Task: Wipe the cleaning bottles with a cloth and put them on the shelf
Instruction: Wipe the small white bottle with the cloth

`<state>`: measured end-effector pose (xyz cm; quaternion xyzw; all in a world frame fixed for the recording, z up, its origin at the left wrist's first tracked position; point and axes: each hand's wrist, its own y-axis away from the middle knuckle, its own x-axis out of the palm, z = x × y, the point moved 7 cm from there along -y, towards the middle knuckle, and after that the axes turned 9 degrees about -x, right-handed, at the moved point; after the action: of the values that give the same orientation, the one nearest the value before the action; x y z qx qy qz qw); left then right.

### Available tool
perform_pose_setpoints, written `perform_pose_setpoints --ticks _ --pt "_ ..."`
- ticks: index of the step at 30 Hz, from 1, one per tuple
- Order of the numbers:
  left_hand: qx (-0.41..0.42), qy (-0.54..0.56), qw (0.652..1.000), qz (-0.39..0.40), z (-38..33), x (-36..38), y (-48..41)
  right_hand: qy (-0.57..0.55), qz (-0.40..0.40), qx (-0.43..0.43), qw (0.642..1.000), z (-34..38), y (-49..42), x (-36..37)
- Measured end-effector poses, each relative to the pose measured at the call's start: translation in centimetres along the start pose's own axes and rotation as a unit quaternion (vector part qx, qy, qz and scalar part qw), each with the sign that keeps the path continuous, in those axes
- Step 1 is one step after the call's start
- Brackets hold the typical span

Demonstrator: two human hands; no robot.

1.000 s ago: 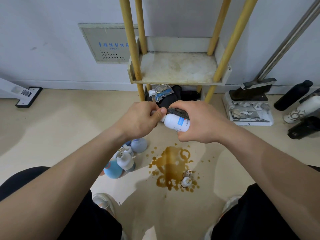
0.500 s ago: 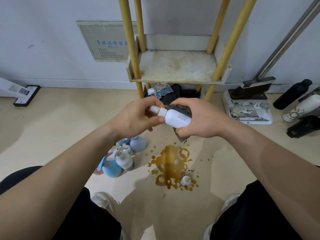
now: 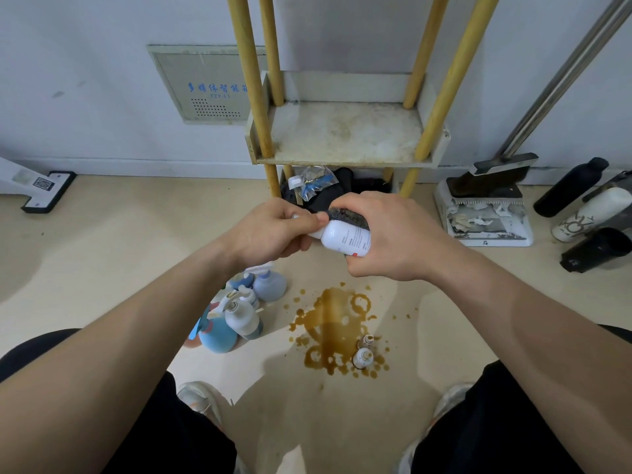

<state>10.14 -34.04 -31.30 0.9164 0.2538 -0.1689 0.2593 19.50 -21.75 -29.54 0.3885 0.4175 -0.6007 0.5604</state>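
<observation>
Small white bottle (image 3: 345, 236), printed label, dark cloth (image 3: 349, 216) over its top.

Colours, mid-frame
White bottle (image 3: 345, 236) w/ red mark; dk grey speckled cloth (image 3: 349, 216); off-white shelf (image 3: 342, 135), yellow poles; brown spill (image 3: 333, 323), beige floor (image 3: 136, 254); blue/white floor bottles (image 3: 219, 331).
</observation>
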Motion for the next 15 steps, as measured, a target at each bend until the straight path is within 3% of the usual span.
perform_pose_setpoints --ticks 4,10,15 --pt "-0.044 0.04 0.998 0.016 0.8 0.4 0.1 0.007 0.001 -0.004 1.0 0.1 0.0 0.2" --pt "0.112 0.027 0.992 -0.053 -0.4 -0.9 0.8 -0.054 0.013 0.016 0.998 -0.6 -0.1 0.4" --pt "0.148 -0.085 0.978 -0.118 -0.7 -0.9 0.7 -0.055 0.015 0.022 0.998 -0.8 -0.2 0.6"
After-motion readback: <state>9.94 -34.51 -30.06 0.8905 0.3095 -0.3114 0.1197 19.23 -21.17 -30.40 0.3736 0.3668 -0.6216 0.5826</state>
